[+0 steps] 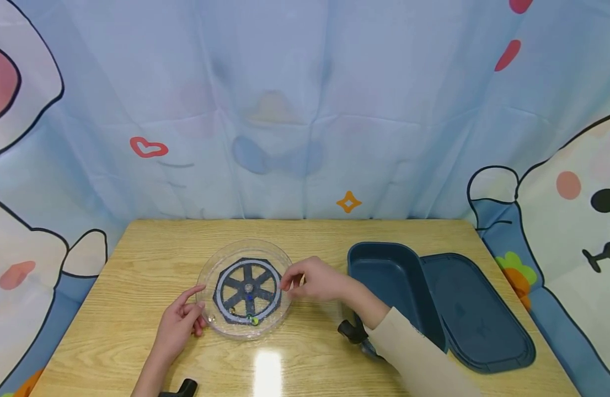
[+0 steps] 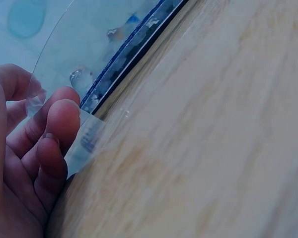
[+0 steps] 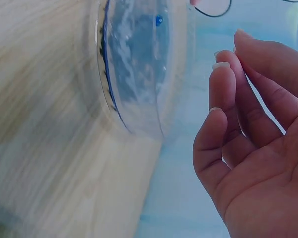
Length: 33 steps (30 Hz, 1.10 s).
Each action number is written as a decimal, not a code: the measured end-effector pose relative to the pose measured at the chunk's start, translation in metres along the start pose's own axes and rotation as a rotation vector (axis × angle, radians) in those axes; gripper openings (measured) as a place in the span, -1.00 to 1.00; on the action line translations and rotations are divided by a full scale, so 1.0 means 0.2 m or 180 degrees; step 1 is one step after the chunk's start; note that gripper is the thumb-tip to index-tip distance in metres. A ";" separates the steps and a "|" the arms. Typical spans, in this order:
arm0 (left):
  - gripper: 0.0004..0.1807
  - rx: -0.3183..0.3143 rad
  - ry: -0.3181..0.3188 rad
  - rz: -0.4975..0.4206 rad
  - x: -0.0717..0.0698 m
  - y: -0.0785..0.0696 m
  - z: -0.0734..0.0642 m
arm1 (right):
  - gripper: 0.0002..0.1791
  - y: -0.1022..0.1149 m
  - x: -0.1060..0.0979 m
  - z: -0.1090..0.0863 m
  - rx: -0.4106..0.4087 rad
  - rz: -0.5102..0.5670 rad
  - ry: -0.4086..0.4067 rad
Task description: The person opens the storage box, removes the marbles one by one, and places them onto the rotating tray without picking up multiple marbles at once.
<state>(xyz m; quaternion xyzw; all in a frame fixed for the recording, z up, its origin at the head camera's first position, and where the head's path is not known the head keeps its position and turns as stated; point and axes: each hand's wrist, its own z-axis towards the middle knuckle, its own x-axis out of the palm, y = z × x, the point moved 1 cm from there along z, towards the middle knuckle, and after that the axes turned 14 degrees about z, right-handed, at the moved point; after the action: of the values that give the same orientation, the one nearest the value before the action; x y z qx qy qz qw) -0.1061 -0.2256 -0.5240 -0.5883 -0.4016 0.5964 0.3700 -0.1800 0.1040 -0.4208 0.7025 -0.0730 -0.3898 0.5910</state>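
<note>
Round dish (image 1: 246,249) showing colourless, clear. Inside dish, wheel-shaped insert (image 1: 247,274) showing dark blue-grey spokes, paler ring; green-yellow bead (image 1: 255,321), blue bead (image 1: 250,298) glinting. Right of dish, box (image 1: 384,275) and lid (image 1: 476,314) showing dark teal-blue. Under dish, table (image 1: 315,342) showing tan wood grain. Behind dish, curtain (image 1: 285,71) showing pale blue, carrying red heart (image 1: 162,149), orange star (image 1: 342,202).

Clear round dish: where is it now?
In the head view, the clear round dish sits on the table left of the blue box, between the left hand and the right hand.

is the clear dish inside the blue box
No, the clear dish is left of the box, between the left hand and the right hand.
</note>
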 end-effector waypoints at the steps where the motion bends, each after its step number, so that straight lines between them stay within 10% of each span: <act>1: -0.59 -0.0007 -0.0004 0.0000 0.00 0.00 0.00 | -0.86 0.00 -0.01 -0.01 0.0026 -0.0001 -0.0032; 13: -0.59 0.0040 0.0000 -0.0025 0.00 0.01 0.00 | -0.87 0.02 -0.21 -0.22 0.0279 0.0025 -0.0461; 33: -0.60 0.0012 -0.0016 -0.0029 0.00 0.00 0.00 | -0.93 -0.27 -0.35 -0.58 0.0738 -0.0115 -0.0693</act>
<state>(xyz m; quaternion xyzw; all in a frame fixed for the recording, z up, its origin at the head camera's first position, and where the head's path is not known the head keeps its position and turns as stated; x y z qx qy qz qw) -0.1053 -0.2248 -0.5243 -0.5843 -0.4042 0.5968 0.3728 -0.1749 0.2489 -0.4373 0.7208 -0.1685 -0.4631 0.4874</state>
